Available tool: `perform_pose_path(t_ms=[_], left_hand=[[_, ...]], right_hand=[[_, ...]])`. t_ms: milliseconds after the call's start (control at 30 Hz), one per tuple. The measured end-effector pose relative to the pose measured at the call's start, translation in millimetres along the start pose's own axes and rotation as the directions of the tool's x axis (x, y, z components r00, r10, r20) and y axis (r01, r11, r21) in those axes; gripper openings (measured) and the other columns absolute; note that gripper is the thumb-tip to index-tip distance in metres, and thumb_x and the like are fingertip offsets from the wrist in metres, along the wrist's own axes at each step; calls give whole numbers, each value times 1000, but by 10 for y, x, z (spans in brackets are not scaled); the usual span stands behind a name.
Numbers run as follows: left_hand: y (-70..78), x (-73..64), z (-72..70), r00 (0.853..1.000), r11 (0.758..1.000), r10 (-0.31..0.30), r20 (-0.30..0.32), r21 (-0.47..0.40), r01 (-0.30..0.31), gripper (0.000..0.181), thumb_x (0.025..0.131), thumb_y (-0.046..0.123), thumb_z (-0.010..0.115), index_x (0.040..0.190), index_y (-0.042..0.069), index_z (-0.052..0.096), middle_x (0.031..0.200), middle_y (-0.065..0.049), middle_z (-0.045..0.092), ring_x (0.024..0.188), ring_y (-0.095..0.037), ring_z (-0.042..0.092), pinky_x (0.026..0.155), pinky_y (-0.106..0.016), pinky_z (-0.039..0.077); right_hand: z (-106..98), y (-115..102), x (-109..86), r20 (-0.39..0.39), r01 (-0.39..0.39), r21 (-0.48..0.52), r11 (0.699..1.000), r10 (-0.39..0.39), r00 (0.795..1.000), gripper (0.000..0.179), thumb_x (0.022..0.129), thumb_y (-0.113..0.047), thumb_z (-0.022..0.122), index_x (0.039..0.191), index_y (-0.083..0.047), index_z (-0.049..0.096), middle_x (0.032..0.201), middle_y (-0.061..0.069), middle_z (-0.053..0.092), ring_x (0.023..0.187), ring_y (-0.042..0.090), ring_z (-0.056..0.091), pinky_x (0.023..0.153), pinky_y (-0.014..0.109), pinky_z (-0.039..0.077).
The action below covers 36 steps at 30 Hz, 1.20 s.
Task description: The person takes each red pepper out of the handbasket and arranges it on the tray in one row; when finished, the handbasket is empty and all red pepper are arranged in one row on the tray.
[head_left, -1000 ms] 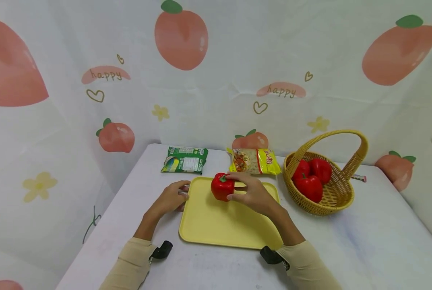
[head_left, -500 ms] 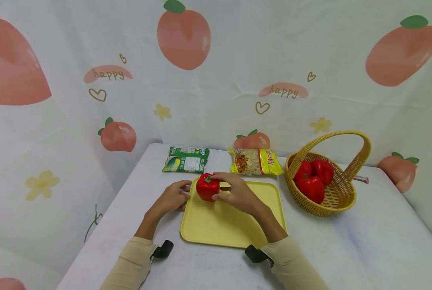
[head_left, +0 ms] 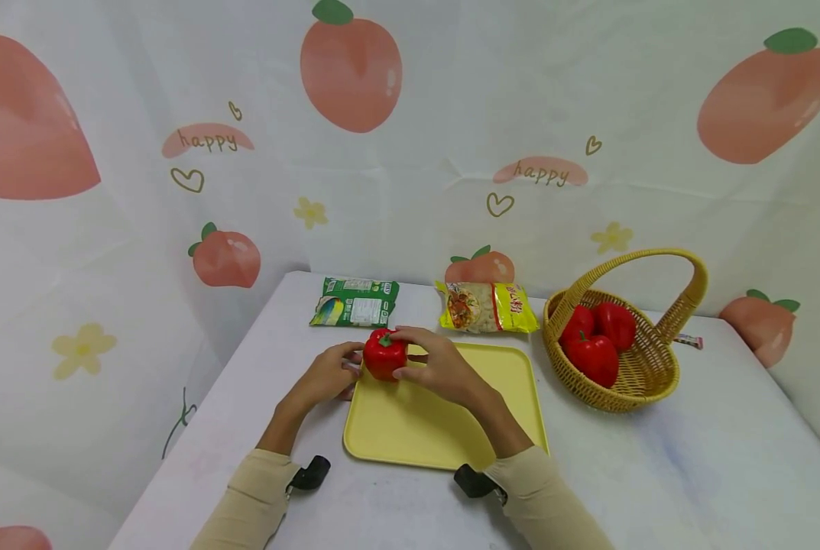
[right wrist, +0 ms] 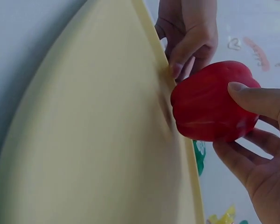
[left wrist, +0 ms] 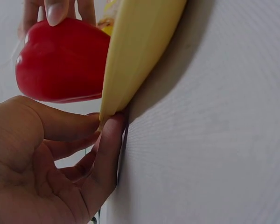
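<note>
A red bell pepper (head_left: 384,356) with a green stem is at the far left corner of a yellow tray (head_left: 444,428). My right hand (head_left: 439,367) grips the pepper from its right side, thumb and fingers spread around it, as the right wrist view shows of the pepper (right wrist: 212,102). At the tray's left edge is my left hand (head_left: 327,374). In the left wrist view, the thumb and fingers of this left hand (left wrist: 60,154) pinch the tray's rim (left wrist: 130,56), right beside the pepper (left wrist: 65,63).
A woven basket (head_left: 646,367) with a tall handle holds several red bell peppers (head_left: 594,359) on the right. Behind the tray lie a green packet (head_left: 356,302) and a yellow packet (head_left: 488,307). A small wrapped stick (head_left: 688,341) lies past the basket.
My right hand has carried the bell pepper leftward over the tray to its far left corner. My left hand has stayed at the tray's left edge.
</note>
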<state>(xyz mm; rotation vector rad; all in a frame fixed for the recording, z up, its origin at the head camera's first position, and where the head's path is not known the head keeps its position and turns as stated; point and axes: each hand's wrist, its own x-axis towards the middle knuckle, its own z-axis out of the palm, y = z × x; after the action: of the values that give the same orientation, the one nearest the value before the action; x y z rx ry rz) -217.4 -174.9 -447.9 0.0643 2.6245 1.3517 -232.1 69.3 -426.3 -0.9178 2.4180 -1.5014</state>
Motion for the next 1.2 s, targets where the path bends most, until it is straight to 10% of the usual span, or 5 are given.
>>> perform_pose_path(t_ms=[1200], left_hand=[[22,-19,-7,1000,999,7,3,-39,-7,59,90,0,57,149,1,57,132,-20,66,91,-24,68,66,-32,64]], right_hand=[[82,26,36,-12,-42,60,997,42,999,68,91,-6,81,153,-7,52,153,11,57,138,32,58,104,45,58]])
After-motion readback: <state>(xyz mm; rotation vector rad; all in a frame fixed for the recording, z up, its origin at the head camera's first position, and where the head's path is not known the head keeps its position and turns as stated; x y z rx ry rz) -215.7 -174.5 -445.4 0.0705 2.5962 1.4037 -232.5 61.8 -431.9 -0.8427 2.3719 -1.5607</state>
